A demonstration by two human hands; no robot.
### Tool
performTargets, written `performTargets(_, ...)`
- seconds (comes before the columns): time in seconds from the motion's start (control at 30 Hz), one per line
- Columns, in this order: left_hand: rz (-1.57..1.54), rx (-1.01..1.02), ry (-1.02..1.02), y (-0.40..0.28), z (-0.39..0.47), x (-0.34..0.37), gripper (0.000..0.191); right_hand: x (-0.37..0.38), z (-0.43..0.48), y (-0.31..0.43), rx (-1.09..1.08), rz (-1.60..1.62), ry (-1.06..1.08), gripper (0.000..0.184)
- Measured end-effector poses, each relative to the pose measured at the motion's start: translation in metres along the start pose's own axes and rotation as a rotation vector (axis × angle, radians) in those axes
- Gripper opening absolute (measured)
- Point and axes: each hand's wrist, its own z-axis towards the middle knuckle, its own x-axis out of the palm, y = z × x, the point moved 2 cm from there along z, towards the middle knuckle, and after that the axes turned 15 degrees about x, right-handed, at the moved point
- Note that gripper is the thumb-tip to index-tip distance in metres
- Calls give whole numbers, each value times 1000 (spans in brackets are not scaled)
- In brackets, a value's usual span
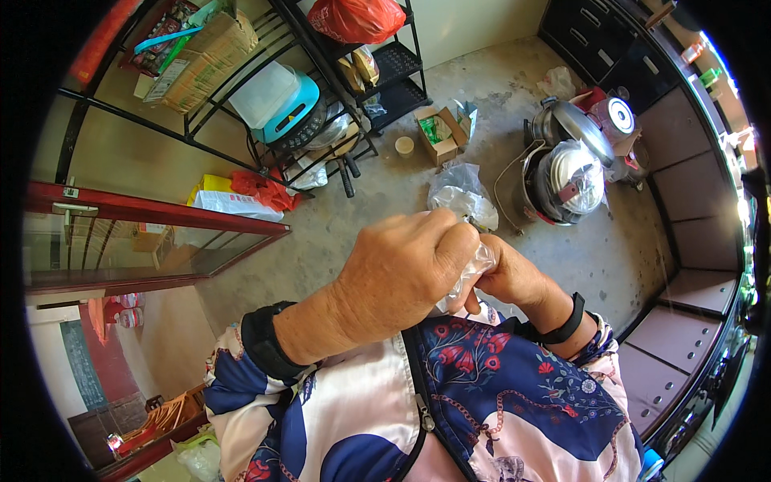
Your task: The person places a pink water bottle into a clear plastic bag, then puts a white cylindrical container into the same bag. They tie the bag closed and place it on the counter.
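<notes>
Both hands meet in front of the chest, near the middle of the view. My left hand (397, 265) is closed in a fist over gathered clear plastic film (477, 268), some of which shows between the hands. My right hand (512, 271) lies close beside it with its fingers bent at the same film. What the curled fingers cover is hidden. A black band circles each wrist. Past the fists, a clear plastic bag (461, 193) rests on the concrete floor, partly hidden by the knuckles.
Stacked pots with a bagged pile of white dishes (572, 175) stand right. An open cardboard box (443, 135) and a small bowl (404, 146) are on the floor ahead. Black metal racks (385, 66) stand upper left. A red-framed glass door (150, 241) is left; cabinets (705, 181) curve along the right.
</notes>
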Motion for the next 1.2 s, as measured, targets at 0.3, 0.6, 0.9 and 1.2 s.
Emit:
performTargets(0.3, -577, 56, -55, 31, 3, 8, 10, 5, -1, 9, 82, 148, 157, 49)
performTargets(0.6, -922, -364, -221, 35, -17, 8, 14, 3, 1, 18, 24, 208, 273, 56)
performTargets(0.9, -275, 291, -297, 8, -28, -43, 27, 2, 4, 23, 87, -78, 267, 59)
performTargets(1.2, -280, 127, 154, 12, -24, -33, 41, 9, 7, 33, 161, -190, 323, 54)
